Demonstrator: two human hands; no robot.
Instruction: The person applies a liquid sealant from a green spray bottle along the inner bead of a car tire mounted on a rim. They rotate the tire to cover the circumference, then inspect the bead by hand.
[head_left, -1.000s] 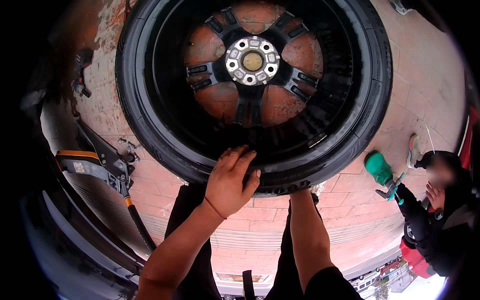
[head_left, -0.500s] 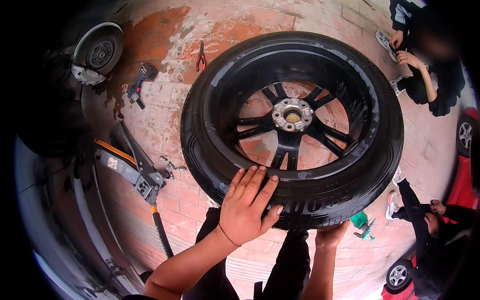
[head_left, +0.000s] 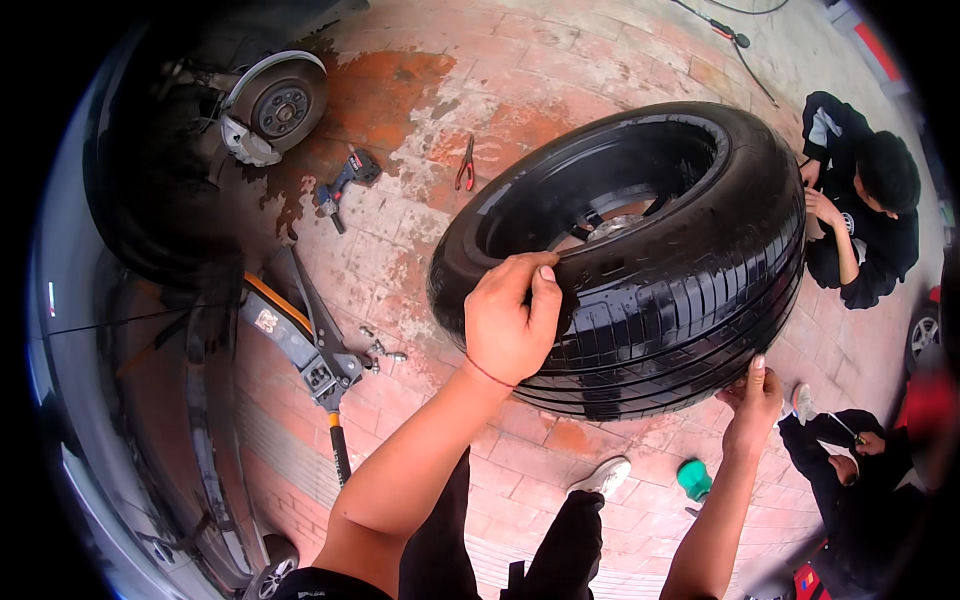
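A car wheel (head_left: 660, 320) with a wet black tyre and black spoked rim is tilted in front of me. Its tread faces me and its hollow inner side points up and away. My left hand (head_left: 512, 318) grips the near edge of the upper sidewall, fingers curled over it, thumb on top. Down at the right, my right hand (head_left: 752, 405) holds the tyre's lower edge; its thumb lies against the tread and part of its fingers is hidden. The hub and spokes show only partly inside the rim.
A grey car (head_left: 120, 400) stands left, with an exposed brake disc (head_left: 283, 108) and a floor jack (head_left: 300, 335). A cordless impact wrench (head_left: 350, 182), pliers (head_left: 466, 165), several lug nuts (head_left: 380, 352) and a green bottle (head_left: 693, 480) lie about. Two people (head_left: 865, 215) crouch or sit right.
The wheel has tipped, its far side away from me, so the tread now shows. My left hand went from lying spread on the sidewall to gripping its edge; my right hand moved right and up.
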